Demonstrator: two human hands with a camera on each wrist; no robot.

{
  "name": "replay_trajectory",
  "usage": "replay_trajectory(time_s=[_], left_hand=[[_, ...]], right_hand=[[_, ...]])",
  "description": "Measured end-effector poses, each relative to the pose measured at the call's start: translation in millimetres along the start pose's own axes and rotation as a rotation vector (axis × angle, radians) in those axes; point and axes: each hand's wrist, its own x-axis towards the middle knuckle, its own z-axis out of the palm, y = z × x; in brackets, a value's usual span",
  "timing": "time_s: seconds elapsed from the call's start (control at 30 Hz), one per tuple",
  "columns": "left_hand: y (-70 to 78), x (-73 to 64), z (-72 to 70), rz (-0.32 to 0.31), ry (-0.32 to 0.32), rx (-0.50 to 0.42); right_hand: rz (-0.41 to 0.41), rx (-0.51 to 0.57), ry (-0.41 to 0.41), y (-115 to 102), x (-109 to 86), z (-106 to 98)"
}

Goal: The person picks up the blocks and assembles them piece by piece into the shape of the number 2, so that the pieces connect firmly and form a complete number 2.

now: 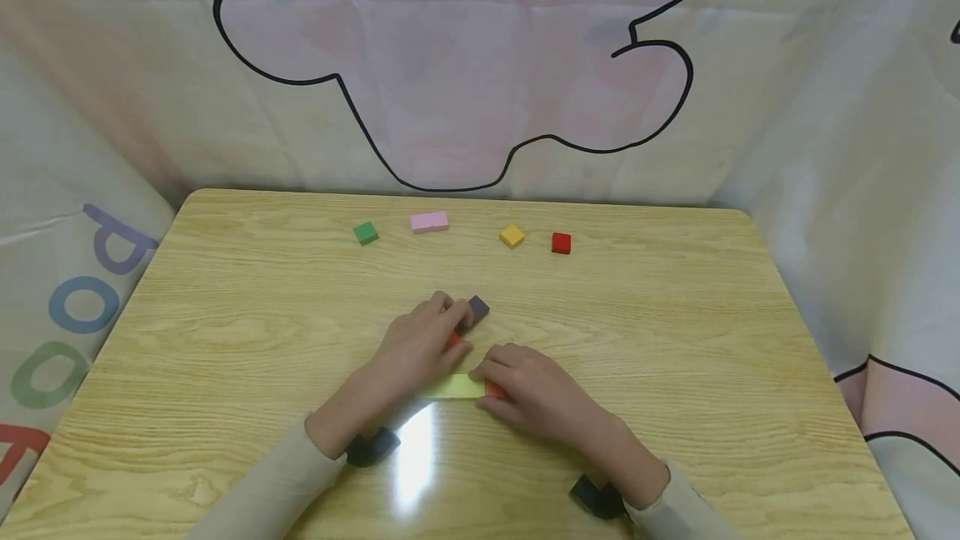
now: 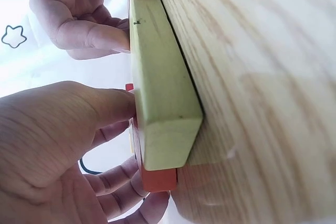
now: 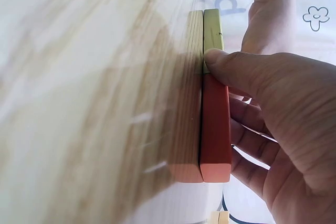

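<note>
Head view: I see a flat, pale lime block (image 1: 459, 387) lying lengthwise on the wood-grain worktop (image 1: 675, 315), with a near orange block (image 1: 493, 389) at its right end. The right grip (image 1: 536, 386) holds that orange piece, its back upward, angled in from the lower right. Just past the lime block, the left grip (image 1: 420, 340) pinches a far orange block (image 1: 453, 341), fingers bent, wrist slanting from the lower left. A dark block (image 1: 478, 309) pokes out by its fingertips.

Left wrist view: I get the lime block's long side, with a dark speck near its far end. The far orange block sits behind its close end, between left thumb and curled fingers; whether the two touch, I can't tell.

Right wrist view: the lime and near orange blocks meet end to end. The right thumb lies over the join, fingers behind the orange.
</note>
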Motion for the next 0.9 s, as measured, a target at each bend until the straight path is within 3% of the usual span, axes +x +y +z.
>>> replay_trajectory(time_s=[0.5, 0.9], left_hand=[[-0.3, 1.7, 0.6, -0.026, 0.000, 0.016], [-2.0, 13.0, 4.8, -0.041, 0.066, 0.026]], right_hand=[[-0.009, 0.005, 0.005, -0.1, 0.9, 1.0], [-0.008, -0.002, 0.013, -0.6, 1.2, 0.4]])
